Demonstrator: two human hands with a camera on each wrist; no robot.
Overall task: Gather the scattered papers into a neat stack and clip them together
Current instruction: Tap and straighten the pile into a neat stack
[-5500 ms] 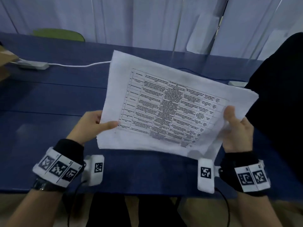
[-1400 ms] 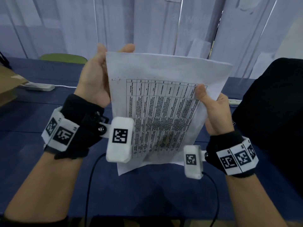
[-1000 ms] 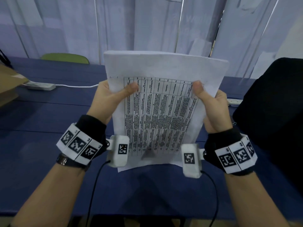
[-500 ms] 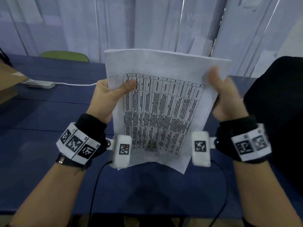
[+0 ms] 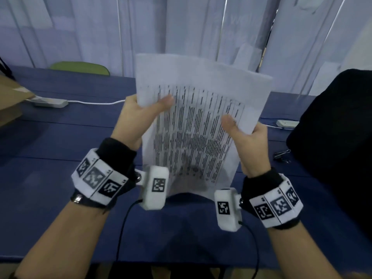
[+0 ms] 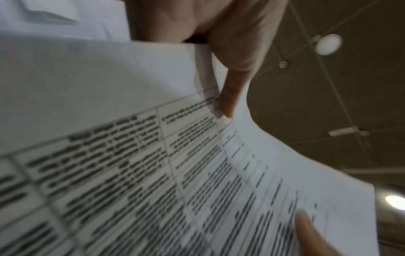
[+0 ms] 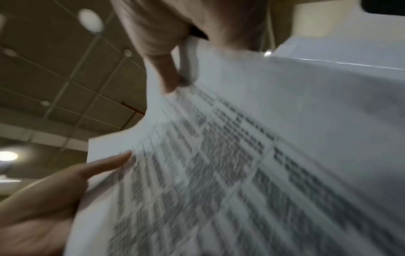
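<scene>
A stack of white papers (image 5: 197, 125) with a printed table stands nearly upright above the blue table (image 5: 60, 137), its lower edge lifted off the surface. My left hand (image 5: 141, 115) grips the stack's left edge, thumb on the front sheet. My right hand (image 5: 245, 135) grips the right edge lower down, thumb on the print. Both wrist views show the blurred stack (image 6: 153, 155) (image 7: 263, 155) pinched between thumb and fingers. A black binder clip (image 5: 281, 156) lies on the table to the right of my right hand.
A white power strip (image 5: 50, 102) with its cable lies at the back left beside a cardboard box (image 5: 10, 97). A black bag (image 5: 338, 137) fills the right side. A small white adapter (image 5: 285, 123) sits behind it. A green chair back (image 5: 80, 67) shows beyond the table.
The stack was turned from lying landscape to standing portrait. In the last half second my right hand slid down the right edge and the stack dropped slightly; my left hand kept its hold.
</scene>
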